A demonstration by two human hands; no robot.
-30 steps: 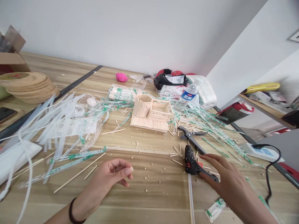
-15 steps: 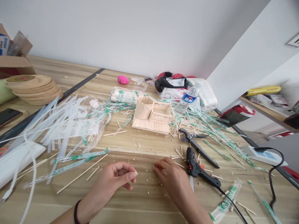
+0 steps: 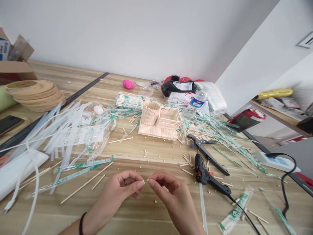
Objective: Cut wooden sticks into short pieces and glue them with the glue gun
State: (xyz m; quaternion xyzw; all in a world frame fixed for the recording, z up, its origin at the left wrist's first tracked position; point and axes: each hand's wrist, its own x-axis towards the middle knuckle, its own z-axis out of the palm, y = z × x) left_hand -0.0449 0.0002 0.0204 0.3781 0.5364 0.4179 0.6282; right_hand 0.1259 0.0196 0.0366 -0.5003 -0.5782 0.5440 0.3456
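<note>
Left hand (image 3: 122,186) pinches a tiny wooden bit (image 3: 143,182); right hand (image 3: 172,191) pinches a second bit (image 3: 147,180) just beside it. A slack pinch could drop either among lookalike offcuts (image 3: 145,152) on the desk (image 3: 144,215). The glue gun (image 3: 201,173) at right, if hot, could burn skin. Farther off stands a stick model (image 3: 161,123).

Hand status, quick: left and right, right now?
Left hand: closed, pinching a tiny wooden piece at the fingertips.
Right hand: closed, pinching a second tiny piece.
</note>
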